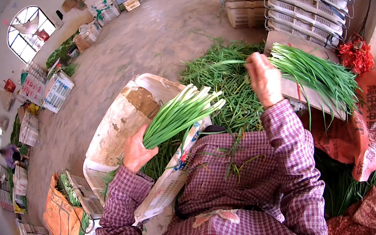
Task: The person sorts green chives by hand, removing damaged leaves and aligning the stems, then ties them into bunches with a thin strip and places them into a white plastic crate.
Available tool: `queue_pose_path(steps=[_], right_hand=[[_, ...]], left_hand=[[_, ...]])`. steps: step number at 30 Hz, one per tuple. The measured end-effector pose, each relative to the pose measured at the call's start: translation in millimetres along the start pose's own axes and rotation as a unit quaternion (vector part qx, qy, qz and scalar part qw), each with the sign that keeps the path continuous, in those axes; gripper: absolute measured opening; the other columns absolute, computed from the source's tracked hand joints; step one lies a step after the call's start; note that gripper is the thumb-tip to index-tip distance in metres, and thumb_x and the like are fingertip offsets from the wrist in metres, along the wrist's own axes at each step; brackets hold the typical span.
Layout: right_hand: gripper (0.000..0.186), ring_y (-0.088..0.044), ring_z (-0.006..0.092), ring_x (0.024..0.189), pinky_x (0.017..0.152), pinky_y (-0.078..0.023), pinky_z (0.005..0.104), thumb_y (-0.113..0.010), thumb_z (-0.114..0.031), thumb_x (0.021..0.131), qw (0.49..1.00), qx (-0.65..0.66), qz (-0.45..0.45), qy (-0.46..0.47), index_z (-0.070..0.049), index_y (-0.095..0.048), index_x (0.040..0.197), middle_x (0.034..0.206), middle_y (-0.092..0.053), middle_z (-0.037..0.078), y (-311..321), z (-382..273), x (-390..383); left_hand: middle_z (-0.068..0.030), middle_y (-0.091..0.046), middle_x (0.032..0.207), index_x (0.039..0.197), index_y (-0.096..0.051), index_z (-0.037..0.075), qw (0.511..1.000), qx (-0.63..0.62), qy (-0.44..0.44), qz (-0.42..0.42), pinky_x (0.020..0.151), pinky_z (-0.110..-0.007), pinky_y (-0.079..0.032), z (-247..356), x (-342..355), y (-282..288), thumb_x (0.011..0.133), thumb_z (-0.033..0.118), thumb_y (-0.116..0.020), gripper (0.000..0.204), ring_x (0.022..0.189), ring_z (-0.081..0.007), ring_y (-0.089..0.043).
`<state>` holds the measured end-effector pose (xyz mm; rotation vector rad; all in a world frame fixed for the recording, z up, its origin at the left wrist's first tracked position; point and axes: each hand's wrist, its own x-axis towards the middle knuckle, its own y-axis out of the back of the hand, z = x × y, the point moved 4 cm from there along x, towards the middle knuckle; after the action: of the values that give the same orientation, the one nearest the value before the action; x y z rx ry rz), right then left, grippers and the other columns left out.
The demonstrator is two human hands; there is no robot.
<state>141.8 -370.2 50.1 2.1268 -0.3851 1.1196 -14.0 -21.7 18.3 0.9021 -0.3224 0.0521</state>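
I'm gripping a bunch of green chives (180,114) in my left hand (137,151), fingers wrapped round the stems w/ pale ends pointing away. My right hand (264,78) is closing on a 2nd bunch (319,74), leaves fanning out beyond my fingertips, over the loose chive pile (226,79).

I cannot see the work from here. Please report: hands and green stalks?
Left hand shut on trimmed bunch of green stalks. Right hand shut on loose green stalks. Nothing blocks either hand.
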Motion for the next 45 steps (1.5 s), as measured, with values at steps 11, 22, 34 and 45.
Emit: queue_pose_path(steps=[11, 22, 34, 45], right_hand=[[0.057, -0.064, 0.0259, 0.106, 0.091, -0.051, 0.0369, -0.06, -0.043, 0.094, 0.935, 0.225, -0.203, -0.182, -0.004, -0.05, 0.133, 0.12, -0.063, 0.018, -2, 11, -27], [0.087, -0.043, 0.0248, 0.131, 0.106, -0.041, 0.0445, -0.07, -0.039, 0.088, 0.451, 0.774, -0.21, -0.392, -0.005, -0.021, 0.151, 0.147, -0.038, 0.009, -55, -38, -41], [0.062, -0.062, 0.0215, 0.108, 0.088, -0.056, 0.0402, -0.07, -0.008, 0.087, 0.364, 0.776, -0.224, -0.465, -0.001, -0.037, 0.139, 0.123, -0.06, 0.013, -63, -33, -92], [0.054, -0.053, 0.0174, 0.117, 0.103, -0.041, 0.0317, -0.07, -0.01, 0.086, 0.685, 0.62, -0.256, -0.285, -0.002, -0.048, 0.134, 0.125, -0.058, 0.008, -49, -98, -55]], left_hand=[[-0.0124, -0.062, 0.084, 0.113, -0.055, -0.003, 0.816, -0.499, 0.266, -0.118, 0.056, -0.031, -0.051, 32, 0, -12, 0.07, -0.003, -0.069, 0.044, 0.064, -0.0209, -0.061], [-0.0123, -0.063, 0.087, 0.113, -0.057, -0.002, 0.745, -0.59, 0.235, -0.204, 0.067, -0.036, -0.052, 97, 1, -116, 0.074, 0.007, -0.066, 0.041, 0.071, -0.0212, -0.062], [-0.016, -0.048, 0.141, 0.15, -0.025, 0.002, 0.775, -0.512, 0.108, -0.353, 0.109, -0.043, -0.038, 28, -21, -107, 0.076, 0.006, -0.074, 0.089, 0.13, -0.0263, -0.048], [-0.0082, -0.058, 0.122, 0.137, -0.043, -0.001, 0.84, -0.532, 0.102, 0.017, 0.099, -0.032, -0.044, 94, 77, -68, 0.087, 0.015, -0.071, 0.06, 0.113, -0.0176, -0.055]])
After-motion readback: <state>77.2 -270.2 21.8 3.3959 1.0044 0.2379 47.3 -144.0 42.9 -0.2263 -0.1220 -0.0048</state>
